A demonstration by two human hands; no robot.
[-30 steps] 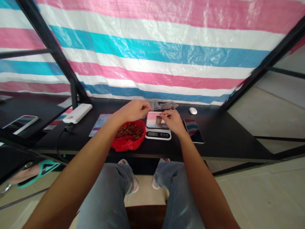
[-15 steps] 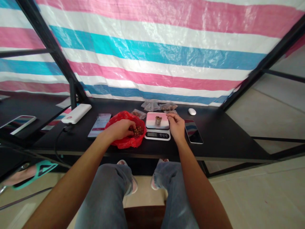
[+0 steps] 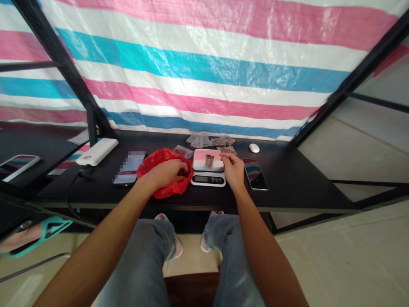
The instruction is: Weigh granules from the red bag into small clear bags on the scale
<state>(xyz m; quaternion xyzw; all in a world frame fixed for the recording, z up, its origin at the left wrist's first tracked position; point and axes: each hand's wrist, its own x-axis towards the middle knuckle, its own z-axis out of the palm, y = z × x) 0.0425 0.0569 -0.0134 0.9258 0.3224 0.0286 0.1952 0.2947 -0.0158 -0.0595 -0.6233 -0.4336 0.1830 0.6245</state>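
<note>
My left hand (image 3: 172,172) reaches into a red plastic bag (image 3: 150,166) that stands with its mouth wide. Its curled fingers are partly hidden among small brown pieces in the bag; what they grip cannot be made out. Right of the bag lies a white kitchen scale (image 3: 197,163) with a display at its front. A small metal cup (image 3: 209,161) filled with brown pieces stands upright on the scale's platform. My right hand (image 3: 234,170) is at the scale's right edge, thumb and fingers drawn together; anything between them is too small to tell.
Behind the scale lie several clear packets (image 3: 223,141) with brown contents. A dark phone (image 3: 255,174) and a white mouse (image 3: 254,148) are to the right. To the left are another phone (image 3: 131,166) and a white power bank (image 3: 97,152) with a cable. Black frame bars flank the desk.
My left hand has shifted forward and right within the bag, its fingers covering more of the brown pieces. My right hand stays by the scale. The whole view has shifted slightly.
</note>
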